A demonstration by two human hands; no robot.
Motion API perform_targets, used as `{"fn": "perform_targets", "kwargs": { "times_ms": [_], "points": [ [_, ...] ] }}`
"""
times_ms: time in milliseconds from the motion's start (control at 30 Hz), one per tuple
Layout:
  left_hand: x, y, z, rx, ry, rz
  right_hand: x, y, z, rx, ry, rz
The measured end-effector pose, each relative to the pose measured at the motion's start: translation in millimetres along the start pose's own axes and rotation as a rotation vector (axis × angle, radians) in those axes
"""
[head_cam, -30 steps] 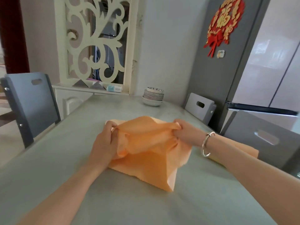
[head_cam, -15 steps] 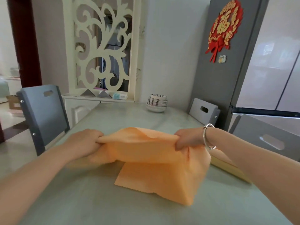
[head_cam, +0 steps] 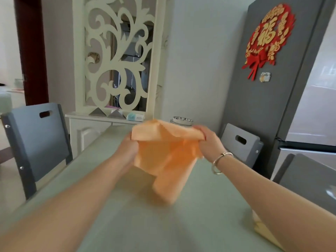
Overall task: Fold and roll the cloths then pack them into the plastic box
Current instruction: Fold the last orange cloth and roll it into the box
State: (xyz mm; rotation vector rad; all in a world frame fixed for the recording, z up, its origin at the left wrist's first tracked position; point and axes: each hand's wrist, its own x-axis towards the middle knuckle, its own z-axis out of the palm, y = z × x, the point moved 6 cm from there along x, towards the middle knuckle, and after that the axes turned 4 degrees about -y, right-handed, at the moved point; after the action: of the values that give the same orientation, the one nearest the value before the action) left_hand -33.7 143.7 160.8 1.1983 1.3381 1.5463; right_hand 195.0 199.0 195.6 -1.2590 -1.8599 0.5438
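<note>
An orange cloth [head_cam: 167, 157] hangs in the air above the pale green table [head_cam: 138, 224], blurred by motion. My left hand [head_cam: 127, 150] grips its upper left corner and my right hand [head_cam: 209, 140], with a metal bracelet on the wrist, grips its upper right corner. The top edge is stretched between the two hands and the rest droops down toward the table. A yellowish cloth or pad [head_cam: 261, 231] peeks out under my right forearm at the table's right edge. No plastic box is in view.
A stack of bowls [head_cam: 182, 120] stands at the table's far end, behind the cloth. Grey chairs stand at the left [head_cam: 36, 142], far right [head_cam: 240, 144] and near right [head_cam: 309, 180]. A grey fridge [head_cam: 272, 106] is on the right.
Both hands have lifted the orange cloth off the table and raised it forward. The hands, spread wide half a second ago, are now closer together.
</note>
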Motion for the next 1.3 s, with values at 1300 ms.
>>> {"fn": "perform_targets", "kwargs": {
  "times_ms": [1300],
  "points": [
    [-148, -97, -86, 1.129, -0.637, -0.022, -201, 74, 27, -0.29, -0.604, 0.147]
  ]
}}
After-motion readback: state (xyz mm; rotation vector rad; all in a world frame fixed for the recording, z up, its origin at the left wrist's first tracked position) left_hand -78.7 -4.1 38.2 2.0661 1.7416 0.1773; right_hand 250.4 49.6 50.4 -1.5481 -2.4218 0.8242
